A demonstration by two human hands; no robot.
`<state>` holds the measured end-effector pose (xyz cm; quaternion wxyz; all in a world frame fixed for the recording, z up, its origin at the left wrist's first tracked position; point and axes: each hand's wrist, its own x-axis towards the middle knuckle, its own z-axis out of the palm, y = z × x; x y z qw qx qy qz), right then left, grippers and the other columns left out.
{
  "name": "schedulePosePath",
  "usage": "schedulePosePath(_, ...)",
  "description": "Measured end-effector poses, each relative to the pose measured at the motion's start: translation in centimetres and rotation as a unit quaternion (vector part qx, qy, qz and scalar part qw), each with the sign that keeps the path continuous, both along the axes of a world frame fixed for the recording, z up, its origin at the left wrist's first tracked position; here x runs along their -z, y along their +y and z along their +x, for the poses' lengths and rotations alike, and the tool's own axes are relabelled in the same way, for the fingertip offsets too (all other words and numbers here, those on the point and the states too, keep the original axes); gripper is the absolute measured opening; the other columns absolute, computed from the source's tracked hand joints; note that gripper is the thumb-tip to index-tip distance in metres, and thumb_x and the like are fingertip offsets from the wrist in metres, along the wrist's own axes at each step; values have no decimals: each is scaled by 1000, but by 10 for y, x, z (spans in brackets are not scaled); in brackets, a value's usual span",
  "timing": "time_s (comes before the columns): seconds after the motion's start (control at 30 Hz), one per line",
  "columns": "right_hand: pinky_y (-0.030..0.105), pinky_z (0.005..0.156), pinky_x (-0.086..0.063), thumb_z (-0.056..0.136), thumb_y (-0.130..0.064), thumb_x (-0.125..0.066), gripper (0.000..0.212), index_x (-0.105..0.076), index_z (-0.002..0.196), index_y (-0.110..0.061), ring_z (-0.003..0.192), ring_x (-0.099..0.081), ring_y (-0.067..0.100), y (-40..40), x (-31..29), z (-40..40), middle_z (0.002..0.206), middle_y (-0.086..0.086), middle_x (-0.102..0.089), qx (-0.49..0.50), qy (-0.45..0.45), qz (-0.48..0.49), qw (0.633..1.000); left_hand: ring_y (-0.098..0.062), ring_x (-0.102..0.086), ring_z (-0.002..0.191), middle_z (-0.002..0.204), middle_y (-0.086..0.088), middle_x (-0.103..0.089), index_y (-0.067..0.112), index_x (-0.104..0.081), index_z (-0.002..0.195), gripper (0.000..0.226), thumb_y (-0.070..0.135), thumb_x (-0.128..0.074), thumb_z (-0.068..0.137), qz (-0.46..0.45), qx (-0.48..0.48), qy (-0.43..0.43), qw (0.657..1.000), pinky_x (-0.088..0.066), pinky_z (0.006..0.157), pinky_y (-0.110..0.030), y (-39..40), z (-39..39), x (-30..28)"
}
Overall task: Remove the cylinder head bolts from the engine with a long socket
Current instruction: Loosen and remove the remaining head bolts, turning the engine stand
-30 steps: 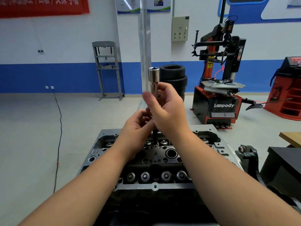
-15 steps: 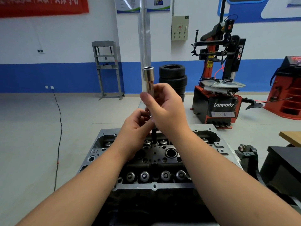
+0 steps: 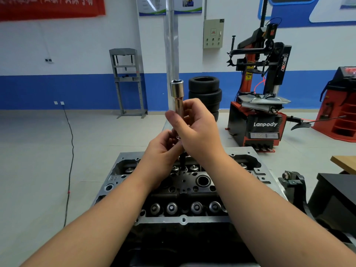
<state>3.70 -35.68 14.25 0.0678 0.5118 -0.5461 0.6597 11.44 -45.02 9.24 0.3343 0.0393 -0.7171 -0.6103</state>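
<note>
Long shiny chrome socket [image 3: 177,97] tips slightly left again, above the grey cylinder head [image 3: 185,189].
Right hand [image 3: 198,132] fingers wrap it; left hand [image 3: 163,151] pinches beneath; open air around.

A single head-worn wide-angle camera is looking forward and slightly down, sitting close above the engine [image 3: 183,189] at lower centre, taking in the workshop wall across the upper frame.

Right hand [image 3: 200,130] grips the upright long socket [image 3: 178,97], open end up; left hand [image 3: 163,151] pinches a dark bolt [image 3: 183,158] hanging from its lower end, above the cylinder head [image 3: 183,189]. Behind: stacked tyres [image 3: 205,93], a tyre changer [image 3: 262,105], a steel frame [image 3: 127,81].
</note>
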Motion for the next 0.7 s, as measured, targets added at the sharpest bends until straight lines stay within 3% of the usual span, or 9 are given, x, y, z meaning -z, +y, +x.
schedulePosePath(0.1, 45, 68, -57, 96, -35, -65, 11, -60, 89, -27, 70, -66, 18, 0, -1, -1, 78, -4, -67, 20, 0, -5, 1000, -10, -73, 84, 92, 4, -78, 18, -68, 114, 17, 28, -59, 104, 4, 2, -5, 1000, -54, 69, -22, 2, 0, 0)
schedulePosePath(0.23, 23, 65, -54, 100, -37, -54, 16, -63, 92, -26, 70, -65, 5, 0, -3, -2, 85, -11, -72, 10, -31, 7, 999, -19, -74, 92, 100, -4, -78, 15, -67, 123, 28, 26, -44, 111, 21, 37, -22, 999, -59, 76, -29, 2, 1, -1)
schedulePosePath(0.3, 30, 67, -56, 99, -39, -54, 16, -63, 94, -26, 70, -66, 9, -1, -2, -2, 86, -7, -72, 6, -32, 11, 999, -19, -74, 94, 102, -3, -78, 16, -68, 120, 23, 26, -50, 109, 8, 20, -20, 1000, -59, 78, -30, 1, 2, -1)
schedulePosePath(0.4, 47, 72, -59, 93, -42, -66, 13, -60, 95, -32, 74, -66, 18, -1, -2, -1, 82, -6, -67, 15, -20, 5, 1000, -13, -71, 85, 93, 3, -77, 16, -67, 112, 15, 27, -66, 101, 7, -10, -14, 1000, -55, 71, -24, 0, 1, 0)
schedulePosePath(0.53, 50, 71, -58, 94, -36, -67, 11, -59, 88, -32, 74, -67, 20, 1, -2, -1, 80, -4, -68, 32, -5, -6, 999, -14, -70, 84, 92, 0, -76, 19, -68, 111, 22, 35, -68, 96, 9, -13, -11, 1000, -55, 69, -23, 0, 0, 0)
schedulePosePath(0.7, 26, 70, -56, 102, -30, -55, 9, -62, 95, -28, 75, -65, 4, 1, -1, 0, 89, -6, -73, 9, -16, 11, 1000, -18, -74, 92, 101, -4, -78, 15, -67, 123, 29, 28, -43, 111, 22, 41, -13, 999, -60, 78, -31, 1, 1, 0)
